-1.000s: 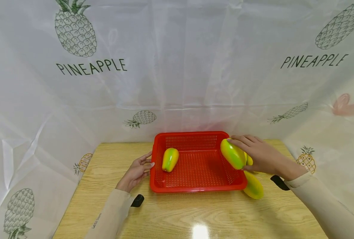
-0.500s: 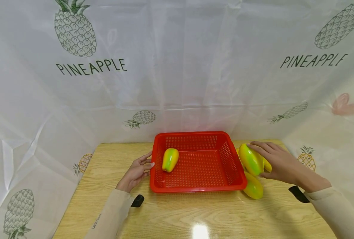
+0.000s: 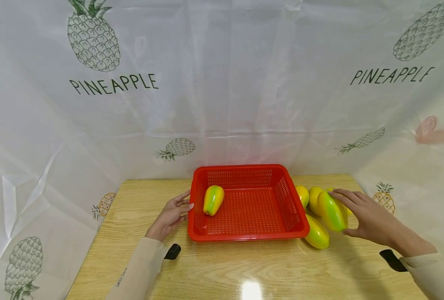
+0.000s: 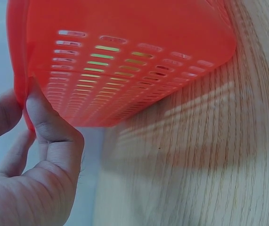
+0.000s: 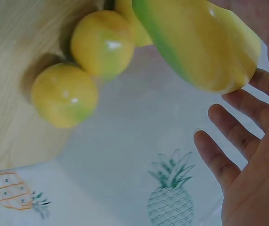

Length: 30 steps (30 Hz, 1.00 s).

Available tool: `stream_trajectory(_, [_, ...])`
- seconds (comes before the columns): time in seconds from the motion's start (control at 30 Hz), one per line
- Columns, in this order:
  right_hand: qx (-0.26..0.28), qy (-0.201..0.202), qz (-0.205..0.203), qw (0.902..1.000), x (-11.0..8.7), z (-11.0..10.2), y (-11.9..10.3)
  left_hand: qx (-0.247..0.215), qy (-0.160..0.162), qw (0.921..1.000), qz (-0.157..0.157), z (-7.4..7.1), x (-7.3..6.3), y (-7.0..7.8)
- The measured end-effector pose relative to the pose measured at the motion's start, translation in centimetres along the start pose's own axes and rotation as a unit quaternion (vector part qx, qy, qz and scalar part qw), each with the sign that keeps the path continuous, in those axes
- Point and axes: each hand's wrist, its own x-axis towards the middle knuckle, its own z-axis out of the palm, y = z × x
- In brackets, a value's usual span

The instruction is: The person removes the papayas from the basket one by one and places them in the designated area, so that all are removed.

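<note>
Rightward, clear of the red perforated plastic basket (image 3: 249, 238), the right hand (image 3: 375, 221) has carried a glossy yellow-green oblong fruit (image 3: 332, 211), pinched between thumb and fingers. It lies just left of the palm, long axis slanting far-left to near-right, near loose smooth yellow-green fruits (image 3: 317, 233). Farther left, the left hand (image 3: 171, 214) grips the basket's rim, unmoved; another ribbed yellow-green fruit (image 3: 213, 201) lies inside.

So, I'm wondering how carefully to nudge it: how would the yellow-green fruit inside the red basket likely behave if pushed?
The yellow-green fruit would probably roll sideways, given its rounded, elongated shape. Its glossy highlights suggest a smooth, perhaps slippery skin. It should likely stay contained, since the red basket has raised sides all round it.
</note>
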Motion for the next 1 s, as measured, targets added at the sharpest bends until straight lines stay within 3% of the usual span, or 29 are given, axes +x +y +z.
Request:
stream_trajectory(0.43, [0.007, -0.023, 0.042, 0.9988, -3.4, 1.8, 0.6, -0.002, -0.002, 1.0, 0.001, -0.1, 0.2, -0.2])
stream_trajectory(1.0, [0.019, -0.052, 0.048, 0.9973, -5.1, 4.5, 0.8, -0.006, 0.01, 0.9999, -0.007, 0.2, 0.1, 0.0])
